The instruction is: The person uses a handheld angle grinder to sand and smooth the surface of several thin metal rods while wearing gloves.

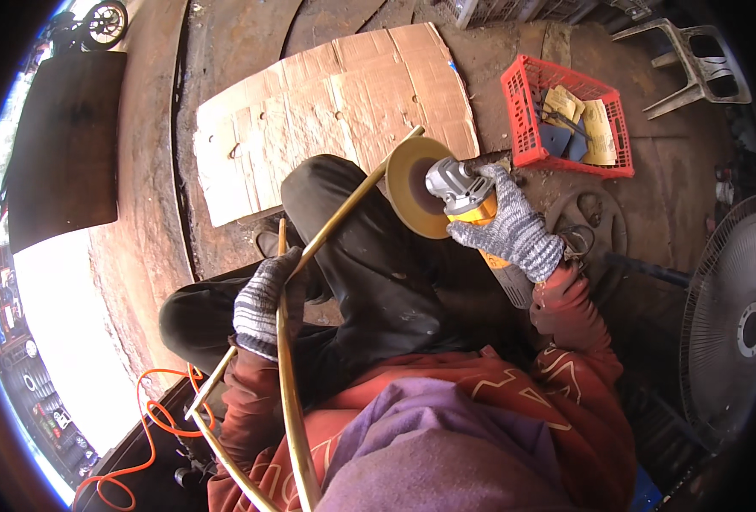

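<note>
1. Ahead of the left hand (262, 307) and right hand (519, 226), a broad cardboard sheet (335, 111) lies flat; sparks landing there could scorch it.
2. Well to the right of the right hand, a round caged fan (723, 324) stands.
3. Ahead of the right hand, slightly rightward, a red crate (527, 119) holds papers (598, 136).
4. Through the left hand's grip pass gold-coloured bars (286, 363): one slants forward across the dark-trousered knee (322, 183), another runs back toward the body. Whether they join there is hidden.
5. Within the right hand's grip, a yellow-and-grey angle grinder (459, 189) has its head facing left.
6. Left of that grip, its tan disc (403, 196) sits at or just beside the slanting bar; contact and spin are unclear. Catching the bar's tip could kick it toward the knee.
7. Both hands, in striped knit, are wrapped firmly: left around the bars, right around the grinder. A slack left hold could let the bar twist; knit straying near the disc could snag.
</note>
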